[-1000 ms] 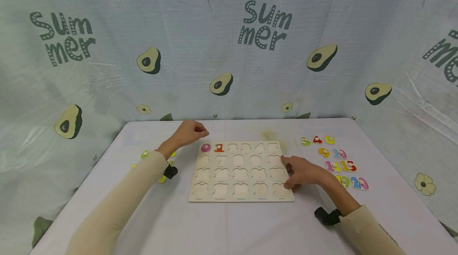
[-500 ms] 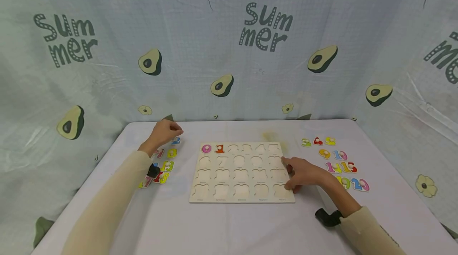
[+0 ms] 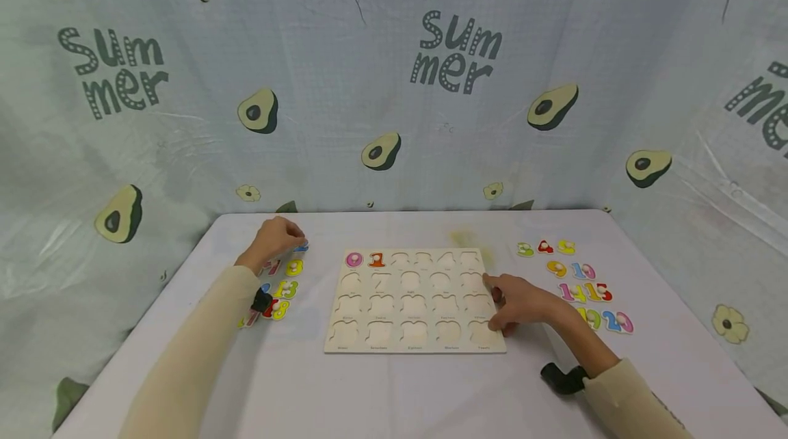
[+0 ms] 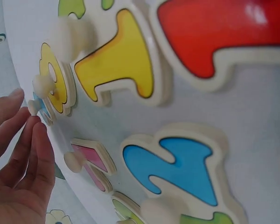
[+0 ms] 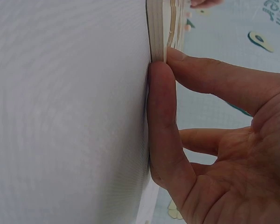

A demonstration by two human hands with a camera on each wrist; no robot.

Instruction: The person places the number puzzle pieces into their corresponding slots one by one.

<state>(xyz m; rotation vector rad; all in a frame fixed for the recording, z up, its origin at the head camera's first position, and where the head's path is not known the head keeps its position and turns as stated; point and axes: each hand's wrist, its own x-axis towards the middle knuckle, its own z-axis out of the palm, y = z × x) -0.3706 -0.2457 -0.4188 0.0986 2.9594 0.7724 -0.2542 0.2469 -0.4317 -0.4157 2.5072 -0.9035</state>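
Observation:
In the head view my left hand is over the far end of the left group of number pieces. Its thumb and fingertips pinch the small knob of a blue number 2 puzzle piece, which the hand partly covers. Close up in the left wrist view, that blue piece shows at the fingertips. My right hand holds the right edge of the wooden puzzle board, with thumb and a finger against the edge. A pink 0 and an orange-red 1 sit in the board's top row.
Beside the left forearm lie more knobbed pieces, among them a yellow-green 13. To the right of the board are several others, such as a red 4 and a 20. A printed cloth hangs behind the table.
My left hand has moved left from above the board's top-left corner, then down onto the blue 2. My right hand keeps its place at the board's edge.

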